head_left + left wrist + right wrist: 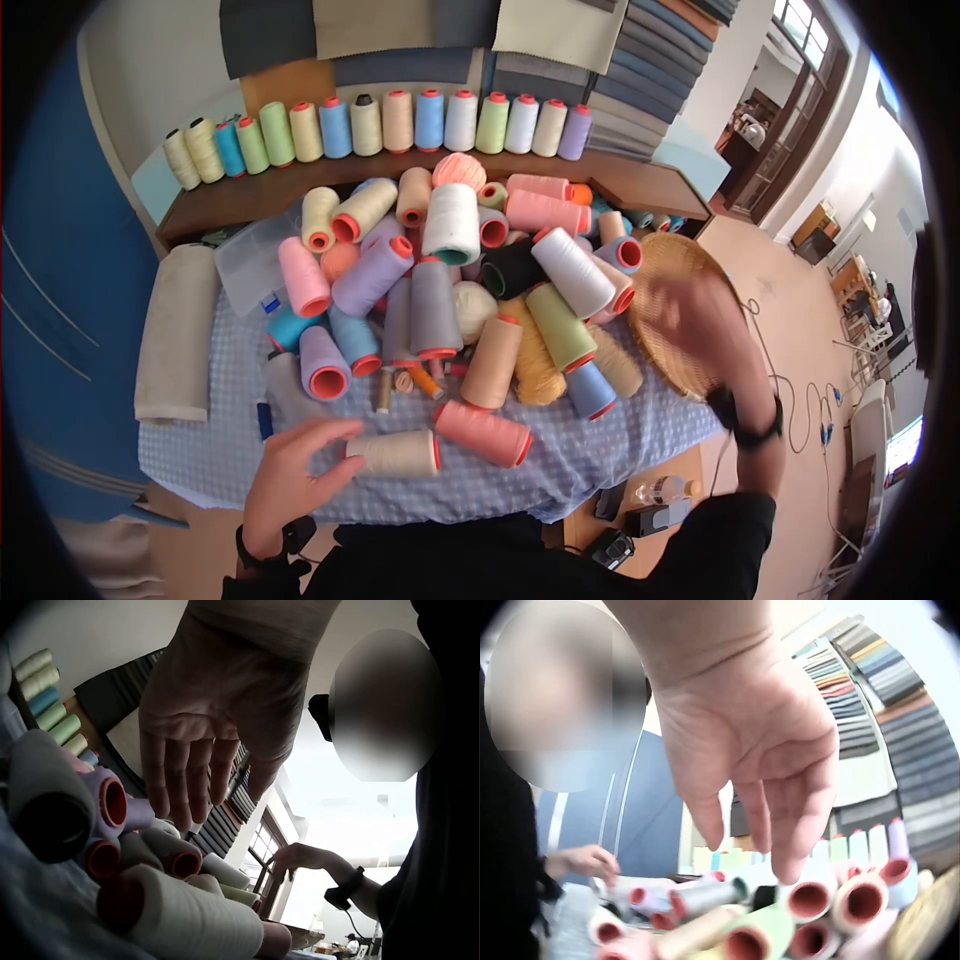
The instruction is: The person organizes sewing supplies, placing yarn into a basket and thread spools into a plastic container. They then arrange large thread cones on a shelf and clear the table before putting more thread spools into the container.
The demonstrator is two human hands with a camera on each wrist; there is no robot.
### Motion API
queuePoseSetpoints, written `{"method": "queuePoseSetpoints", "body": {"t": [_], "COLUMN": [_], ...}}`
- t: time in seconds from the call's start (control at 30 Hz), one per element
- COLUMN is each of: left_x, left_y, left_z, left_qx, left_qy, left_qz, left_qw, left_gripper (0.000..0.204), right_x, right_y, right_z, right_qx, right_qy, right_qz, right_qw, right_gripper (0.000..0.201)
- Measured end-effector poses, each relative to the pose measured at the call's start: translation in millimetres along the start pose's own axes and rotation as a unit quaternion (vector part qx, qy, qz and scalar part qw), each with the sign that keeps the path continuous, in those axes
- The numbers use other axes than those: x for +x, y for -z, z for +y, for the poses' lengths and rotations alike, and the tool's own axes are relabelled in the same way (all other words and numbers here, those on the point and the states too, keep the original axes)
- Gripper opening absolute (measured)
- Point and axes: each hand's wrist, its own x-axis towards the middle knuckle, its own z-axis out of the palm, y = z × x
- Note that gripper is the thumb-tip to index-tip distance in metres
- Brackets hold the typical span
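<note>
Meanwhile left hand [290, 475] spread beside cream spool [395, 453]; right hand [700, 320] (blurred) relaxed over basket [665, 262].

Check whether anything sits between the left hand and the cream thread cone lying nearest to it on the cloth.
Nothing visible does. The left hand hovers open with its fingertips right beside the cream cone, which lies on its side at the front of the checked cloth. The salmon cone lies on the cone's far side, away from the hand.

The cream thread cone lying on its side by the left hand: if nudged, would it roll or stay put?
The cream thread cone lies on its side on the checked cloth, so a nudge from the left hand would probably roll it, likely curving because it tapers. The wound thread looks grippy rather than slippery.
</note>
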Motion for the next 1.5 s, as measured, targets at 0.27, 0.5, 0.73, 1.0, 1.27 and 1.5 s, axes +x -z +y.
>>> {"method": "queuePoseSetpoints", "body": {"t": [0.27,0.5,0.73,1.0,1.27,1.5], "left_x": [-19.3,-37.7,-36.7,-29.5,-21.3,-1.9], "left_y": [22.4,38.2,42.5,51.7,59.9,55.4], "left_z": [-23.6,-36.4,-39.2,-25.5,-32.4,-33.2], "left_qx": [0.006,0.008,0.050,0.052,0.029,0.007], "left_qy": [0.049,0.123,0.135,0.094,0.075,0.034], "left_qz": [0.104,0.196,0.196,0.137,0.131,0.110], "left_qw": [0.993,0.973,0.970,0.985,0.988,0.993], "left_gripper": [0.032,0.032,0.032,0.032,0.032,0.038], "right_x": [255.0,379.6,384.1,338.1,271.0,201.2], "right_y": [-27.5,-86.6,-99.3,-80.1,-0.7,-12.8], "right_z": [53.2,106.5,137.3,129.6,18.9,-132.4], "right_qx": [-0.057,-0.039,-0.035,0.019,0.190,0.242], "right_qy": [-0.078,-0.149,-0.024,-0.068,0.224,0.355], "right_qz": [0.166,0.036,0.120,0.036,0.150,-0.037], "right_qw": [0.981,0.987,0.992,0.997,0.944,0.902], "right_gripper": [0.046,0.077,0.060,0.043,0.038,0.044]}}
